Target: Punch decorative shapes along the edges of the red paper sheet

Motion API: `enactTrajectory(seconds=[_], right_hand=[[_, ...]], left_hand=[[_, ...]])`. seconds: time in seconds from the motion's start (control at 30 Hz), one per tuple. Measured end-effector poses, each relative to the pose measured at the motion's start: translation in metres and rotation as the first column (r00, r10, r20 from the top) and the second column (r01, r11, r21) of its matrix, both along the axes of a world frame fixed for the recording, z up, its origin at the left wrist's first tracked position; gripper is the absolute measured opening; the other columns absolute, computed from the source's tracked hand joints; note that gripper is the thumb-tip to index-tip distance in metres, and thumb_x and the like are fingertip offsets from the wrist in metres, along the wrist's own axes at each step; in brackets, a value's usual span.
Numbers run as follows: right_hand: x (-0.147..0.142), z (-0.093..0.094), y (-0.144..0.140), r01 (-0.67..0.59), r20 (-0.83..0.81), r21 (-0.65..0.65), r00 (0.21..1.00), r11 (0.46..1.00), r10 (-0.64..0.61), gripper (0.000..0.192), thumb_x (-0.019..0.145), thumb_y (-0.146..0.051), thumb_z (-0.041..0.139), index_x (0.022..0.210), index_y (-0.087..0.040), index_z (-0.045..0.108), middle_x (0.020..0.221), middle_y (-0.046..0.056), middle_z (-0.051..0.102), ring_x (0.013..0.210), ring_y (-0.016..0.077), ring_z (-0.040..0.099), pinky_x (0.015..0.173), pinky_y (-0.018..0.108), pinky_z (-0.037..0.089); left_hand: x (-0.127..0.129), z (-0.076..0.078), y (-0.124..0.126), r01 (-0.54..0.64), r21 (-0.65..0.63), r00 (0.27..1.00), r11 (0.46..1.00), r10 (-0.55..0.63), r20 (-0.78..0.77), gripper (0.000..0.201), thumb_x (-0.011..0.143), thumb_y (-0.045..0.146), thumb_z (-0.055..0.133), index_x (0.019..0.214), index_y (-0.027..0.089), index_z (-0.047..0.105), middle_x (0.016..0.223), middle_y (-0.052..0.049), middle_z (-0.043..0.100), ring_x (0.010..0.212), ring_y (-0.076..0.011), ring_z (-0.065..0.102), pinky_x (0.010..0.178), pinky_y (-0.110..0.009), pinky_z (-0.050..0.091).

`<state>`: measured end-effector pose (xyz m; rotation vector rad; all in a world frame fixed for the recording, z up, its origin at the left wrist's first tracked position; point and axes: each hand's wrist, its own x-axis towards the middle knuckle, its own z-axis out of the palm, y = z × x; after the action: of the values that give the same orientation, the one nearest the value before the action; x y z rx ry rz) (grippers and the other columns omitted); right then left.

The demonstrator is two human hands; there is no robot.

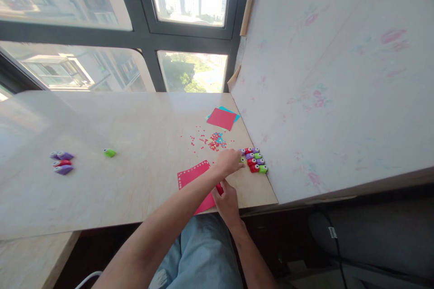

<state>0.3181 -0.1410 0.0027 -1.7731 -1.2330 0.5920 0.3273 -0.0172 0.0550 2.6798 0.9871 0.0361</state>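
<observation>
My left hand (230, 161) reaches across to the right, over my right hand, its fingers closed around a light green paper punch (242, 160) beside a cluster of punches (253, 162). My right hand (226, 199) grips a red paper punch (220, 188) at the right side of a red paper sheet (193, 174). Small punched holes run along the sheet's far and left edges. My left forearm hides the middle of the sheet. The clustered punches are red, green and purple, standing close together by the wall.
Red and blue paper bits (216, 141) lie scattered beyond the sheet. Spare red paper (222, 118) overlaps blue paper near the wall (325, 76). Far left are a green punch (109, 152) and several purple and red punches (63, 169). Windows (190, 38) rise behind the tabletop (142, 122).
</observation>
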Motion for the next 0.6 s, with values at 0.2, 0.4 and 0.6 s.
enactTrajectory(seconds=[0.2,0.4,0.6], right_hand=[[0.0,0.001,-0.003,-0.022,-0.052,0.003,0.998,1.0,0.023,0.035,0.082,-0.027,0.048,0.107,-0.016,0.07,0.09,0.009,0.074,0.084,0.0258,0.069,0.076,0.031,0.051],[0.0,0.001,-0.003,-0.015,-0.072,-0.019,0.997,1.0,0.013,0.033,0.082,-0.027,0.048,0.105,-0.016,0.07,0.086,0.008,0.073,0.079,0.025,0.068,0.071,0.031,0.05],[0.0,-0.001,-0.002,-0.01,-0.035,0.0,0.999,1.0,0.01,0.033,0.083,-0.029,0.047,0.103,-0.017,0.07,0.088,0.007,0.073,0.08,0.0238,0.068,0.073,0.03,0.05]], left_hand=[[0.003,-0.008,0.002,0.059,0.047,0.998,0.997,-0.06,0.029,0.035,0.083,0.051,0.066,0.099,0.02,0.069,0.097,-0.011,0.072,0.091,-0.0268,0.069,0.073,-0.031,0.051],[0.004,-0.015,0.004,0.046,0.059,0.996,0.997,-0.05,0.077,0.031,0.083,0.046,0.069,0.098,0.019,0.067,0.097,-0.01,0.071,0.09,-0.0262,0.069,0.072,-0.031,0.049],[-0.007,-0.009,0.005,0.127,-0.019,0.967,0.992,-0.12,0.223,0.025,0.088,0.04,0.063,0.103,0.021,0.064,0.091,-0.005,0.072,0.084,-0.0211,0.068,0.066,-0.026,0.044]])
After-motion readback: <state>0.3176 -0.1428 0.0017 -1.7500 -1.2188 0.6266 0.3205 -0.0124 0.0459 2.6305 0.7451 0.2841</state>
